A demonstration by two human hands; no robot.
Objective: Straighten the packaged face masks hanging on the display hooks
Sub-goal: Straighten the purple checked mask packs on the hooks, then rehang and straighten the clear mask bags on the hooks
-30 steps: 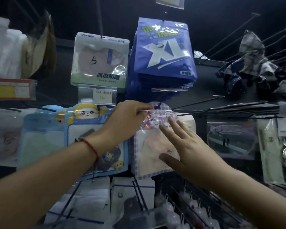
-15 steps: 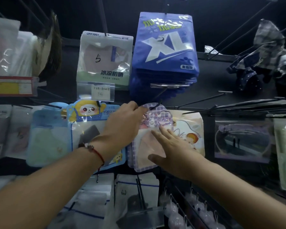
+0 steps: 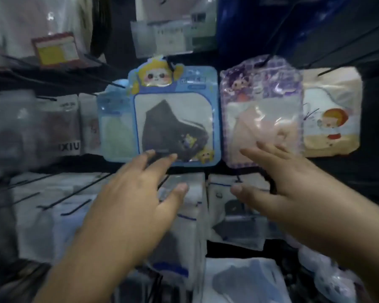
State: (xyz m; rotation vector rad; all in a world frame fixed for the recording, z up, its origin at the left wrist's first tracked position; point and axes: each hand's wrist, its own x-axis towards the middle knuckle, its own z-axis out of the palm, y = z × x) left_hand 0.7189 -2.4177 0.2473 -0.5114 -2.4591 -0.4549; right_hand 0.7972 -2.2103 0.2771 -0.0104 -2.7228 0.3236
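The blue mask pack (image 3: 175, 119) with a cartoon face on top hangs on its hook in the middle row, and just beside it, on its right, hangs the purple checked pack (image 3: 262, 112). Both look nearly upright and face forward; the purple one leans a little, though the picture is blurred. Further right, partly behind the purple pack, is a cream pack (image 3: 333, 110) with a red-haired figure.

The left hand (image 3: 131, 204) is spread open with straight fingers, its fingertips at the lower edge of the blue pack; it holds nothing. The right hand (image 3: 278, 189) is also open, its fingers reaching over the lower part of the purple pack, and I cannot tell if they press it or only hover.

I judge that these two packs are almost in order. The lower row of white packs (image 3: 188, 193) and the grey packs (image 3: 59, 125) at the left seem untidy and probably remain to do.
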